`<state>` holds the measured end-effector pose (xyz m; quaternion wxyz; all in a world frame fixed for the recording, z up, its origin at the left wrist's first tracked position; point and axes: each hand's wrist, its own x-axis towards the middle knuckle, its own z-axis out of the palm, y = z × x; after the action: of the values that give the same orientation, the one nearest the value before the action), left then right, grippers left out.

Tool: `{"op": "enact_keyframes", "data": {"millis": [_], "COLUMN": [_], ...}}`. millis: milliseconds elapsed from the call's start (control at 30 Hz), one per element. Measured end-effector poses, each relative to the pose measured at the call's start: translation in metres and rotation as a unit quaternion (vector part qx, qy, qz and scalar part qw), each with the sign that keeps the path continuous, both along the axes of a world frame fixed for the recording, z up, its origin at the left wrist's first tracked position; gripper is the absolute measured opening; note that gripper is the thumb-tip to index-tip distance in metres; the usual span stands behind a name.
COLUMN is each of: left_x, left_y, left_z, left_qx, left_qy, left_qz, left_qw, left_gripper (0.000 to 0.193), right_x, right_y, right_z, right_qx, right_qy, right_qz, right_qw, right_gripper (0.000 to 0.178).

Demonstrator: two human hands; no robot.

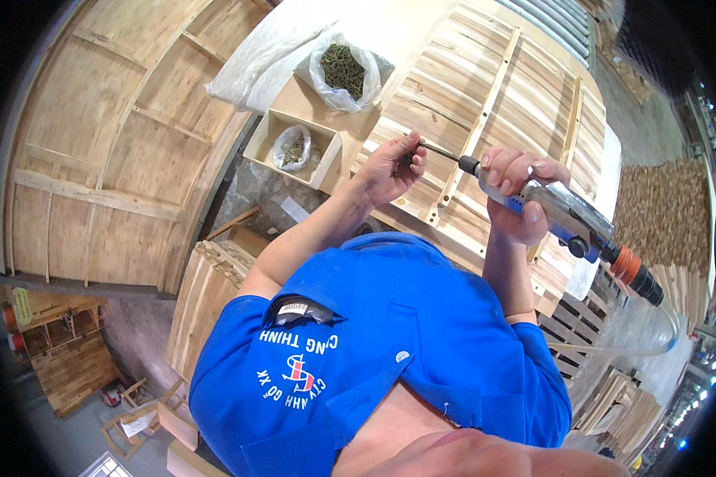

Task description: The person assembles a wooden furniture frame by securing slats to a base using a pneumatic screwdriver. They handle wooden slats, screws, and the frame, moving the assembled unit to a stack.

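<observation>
My right hand [525,187] is wrapped round a silver and blue air screwdriver [577,219] with an orange and black rear end. A clear hose [678,322] runs from its back. Its long dark bit [441,151] points left toward my left hand [394,168]. The fingers of that hand are pinched at the bit's tip; what they hold is too small to make out. Both hands are above a slatted wooden panel [422,99], on which light battens [492,95] with dark holes lie across the boards.
Left of the panel stand a wooden box [330,163] with a small bag of screws [293,149] and a larger plastic bag of dark screws [342,71]. A big framed wooden panel [95,143] fills the far left. Stacked wood [664,215] is at right.
</observation>
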<state>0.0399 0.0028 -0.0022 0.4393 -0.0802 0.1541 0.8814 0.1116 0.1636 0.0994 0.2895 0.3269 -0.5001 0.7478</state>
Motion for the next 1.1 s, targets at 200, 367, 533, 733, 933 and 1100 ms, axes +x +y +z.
{"op": "enact_keyframes", "data": {"millis": [200, 367, 533, 733, 933, 1100], "left_x": [-0.002, -0.009, -0.018, -0.082, -0.117, -0.137], "left_y": [-0.011, -0.025, -0.082, -0.191, -0.207, -0.21], "left_z": [0.009, 0.017, -0.037, -0.087, -0.088, -0.084], "left_qx": [0.071, -0.039, -0.157, -0.681, -0.816, -0.847], "left_qy": [-0.115, -0.052, 0.09, 0.5, 0.518, 0.467], "left_qz": [0.063, 0.045, -0.104, -0.037, -0.115, -0.115], "left_qw": [0.989, 0.997, 0.978, 0.534, 0.23, 0.227], "left_gripper": [0.018, 0.021, 0.021, 0.027, 0.025, 0.02], "right_x": [-0.019, -0.033, -0.035, -0.022, -0.009, -0.003], "right_y": [-0.031, -0.043, -0.033, 0.004, 0.015, 0.022], "right_z": [-0.006, -0.004, -0.006, -0.009, -0.008, -0.014], "right_qx": [-0.031, -0.017, 0.011, 0.023, -0.036, -0.049], "right_qy": [0.004, 0.002, -0.028, -0.024, -0.05, -0.047], "right_qz": [-0.036, -0.053, -0.131, -0.2, -0.211, -0.192], "right_qw": [0.999, 0.998, 0.991, 0.979, 0.976, 0.979], "right_gripper": [0.039, 0.042, 0.052, 0.048, 0.049, 0.05]}}
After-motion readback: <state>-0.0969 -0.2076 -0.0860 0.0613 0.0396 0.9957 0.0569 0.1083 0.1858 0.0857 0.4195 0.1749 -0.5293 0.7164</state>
